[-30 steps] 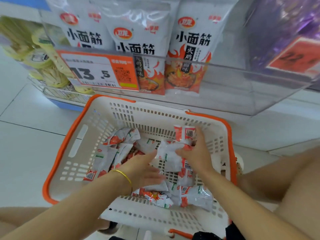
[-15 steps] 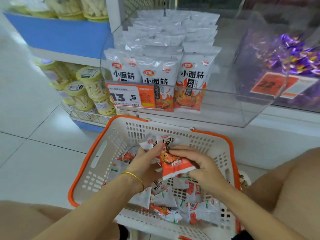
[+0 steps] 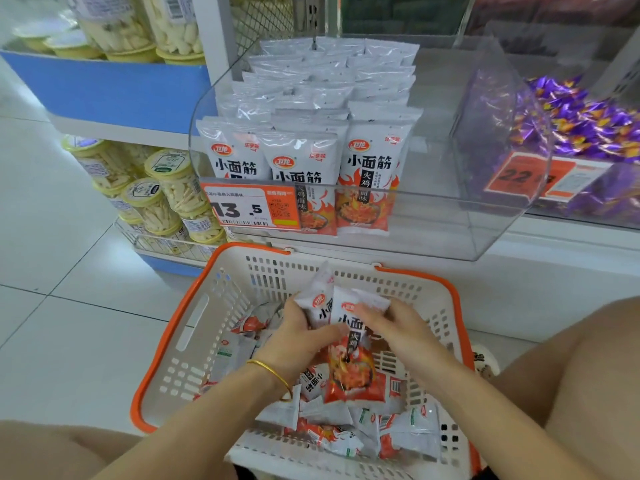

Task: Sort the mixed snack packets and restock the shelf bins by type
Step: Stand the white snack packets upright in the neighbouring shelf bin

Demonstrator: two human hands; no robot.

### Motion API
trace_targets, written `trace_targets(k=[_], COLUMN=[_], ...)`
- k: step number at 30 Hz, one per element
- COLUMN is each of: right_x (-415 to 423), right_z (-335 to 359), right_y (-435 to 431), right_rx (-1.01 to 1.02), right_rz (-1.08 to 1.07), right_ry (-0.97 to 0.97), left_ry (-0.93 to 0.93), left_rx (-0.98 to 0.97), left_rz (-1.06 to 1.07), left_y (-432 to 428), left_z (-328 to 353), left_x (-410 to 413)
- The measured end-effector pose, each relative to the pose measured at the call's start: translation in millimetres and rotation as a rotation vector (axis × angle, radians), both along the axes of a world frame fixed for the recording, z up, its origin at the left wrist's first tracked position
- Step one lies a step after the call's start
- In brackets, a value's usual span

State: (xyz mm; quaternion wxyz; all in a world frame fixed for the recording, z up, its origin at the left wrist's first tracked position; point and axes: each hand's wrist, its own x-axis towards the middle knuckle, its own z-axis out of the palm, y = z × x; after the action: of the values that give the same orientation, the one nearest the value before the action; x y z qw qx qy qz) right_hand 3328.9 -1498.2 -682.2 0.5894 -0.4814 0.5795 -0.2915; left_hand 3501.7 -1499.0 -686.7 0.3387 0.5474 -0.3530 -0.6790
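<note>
White tiled floor; orange basket below a clear shelf bin. Left hand and right hand grip snack packets upright, tops toward the bin

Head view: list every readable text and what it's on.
"小面筋": front packets in the clear bin.
"火鸡面味": same packets.
"卫龙": their red logo.
"13.5": orange price tag.
"22": orange tag by the purple candies; rest blurred.
"小面", "火鸡": held packets.
Jar labels, tag fine print: unreadable.
</note>
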Motion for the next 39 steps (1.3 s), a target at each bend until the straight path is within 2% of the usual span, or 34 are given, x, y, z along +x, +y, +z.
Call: trace_targets(k=[4,7,11,15,18,20,23,25,27,29,32,34,36,38,39], right_x=[0,-3,10,24,29,30,32,26,12,-4,-21,-30,-39,-48,-49], right_z=[5,11,17,12,12,13,19,32,50,75,123,160,197,223,231], right_y=[-3,-7,-7,-4,-4,-4,0,3,6,10,5,-5,-21,-41,-52], right_rx=[-0.014,-0.096,-0.265,-0.309,-0.307,-0.285,-0.280,-0.195,-0.065,-0.049,-0.270,-0.454,-0.604,-0.694,-0.717], right_rz=[-0.185,-0.238,-0.278,-0.387,-0.388,-0.400,-0.434,-0.409,-0.234,-0.011,0.038,-0.001,-0.078,-0.129,-0.137], right_ry=[-0.174,-0.185,-0.161,-0.160,-0.193,-0.226,-0.249,-0.283,-0.334,-0.308,-0.143,-0.156,-0.227,-0.266,-0.267], left_ry=[0.114,0.164,0.137,0.158,0.213,0.182,-0.095,-0.201,-0.274,-0.318,-0.335,-0.336,-0.407,-0.575,-0.687], left_rx=[0.057,0.066,0.053,0.122,0.102,0.015,-0.172,-0.247,-0.352,-0.468,-0.641,-0.772,-0.964,-1.155,-1.209], left_rz=[0.054,0.066,0.038,-0.046,-0.064,-0.139,-0.304,-0.358,-0.379,-0.408,-0.463,-0.462,-0.301,-0.089,-0.064], left_y=[-3,-5,-4,-5,-2,3,9,11,9,8,1,-15,-41,-69,-83], left_z=[4,9,12,19,26,27,30,41,55,74,120,157,189,215,223], left_x=[1,2,-4,-9,-11,-12,-11,-10,-8,-7,-11,-9,-4,-1,-2])
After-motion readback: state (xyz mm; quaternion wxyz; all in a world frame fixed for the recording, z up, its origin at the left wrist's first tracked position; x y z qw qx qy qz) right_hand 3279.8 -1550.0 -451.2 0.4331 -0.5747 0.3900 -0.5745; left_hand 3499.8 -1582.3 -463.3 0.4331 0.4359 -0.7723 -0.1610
